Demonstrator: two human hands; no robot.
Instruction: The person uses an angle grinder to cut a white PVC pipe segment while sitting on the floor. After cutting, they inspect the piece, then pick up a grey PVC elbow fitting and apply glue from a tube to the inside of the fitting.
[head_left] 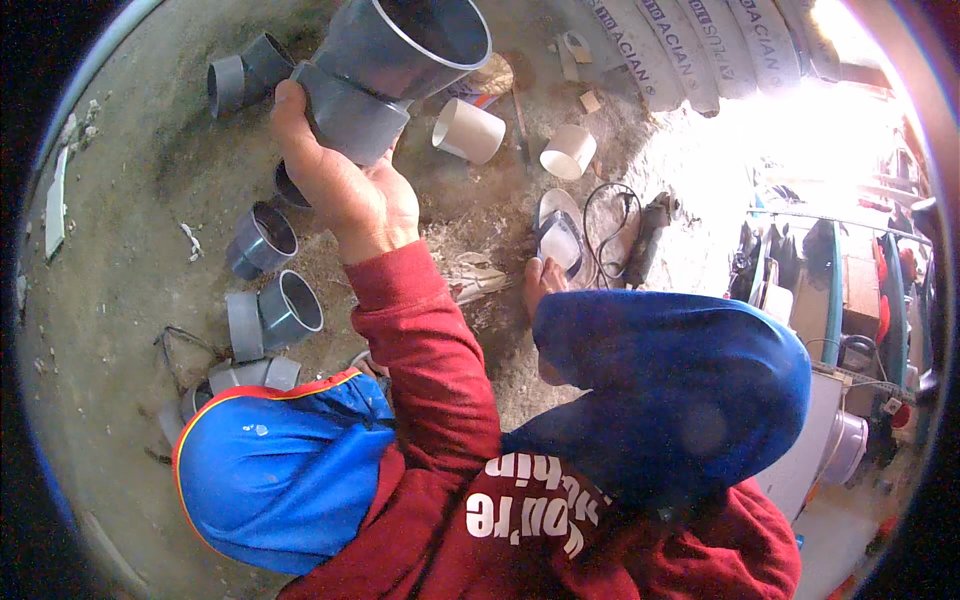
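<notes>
In my left hand point(365, 195) is a grey plastic pipe elbow point(355, 100), raised at the top of the view. The palm faces up beneath the elbow and the thumb presses its left side; the other fingers are mostly hidden behind it. Its wide round opening faces up and to the right. My right hand is out of sight; only the red right sleeve point(740, 540) shows at the lower right.
More grey pipe elbows lie on the floor at left, including a far one point(240, 80), a middle one point(262, 240) and a nearer one point(275, 315). Two short white pipe pieces point(468, 130) lie ahead. A dark corded tool point(650, 240) rests beside my sandalled foot point(545, 280). Cluttered shelving point(835, 290) stands right.
</notes>
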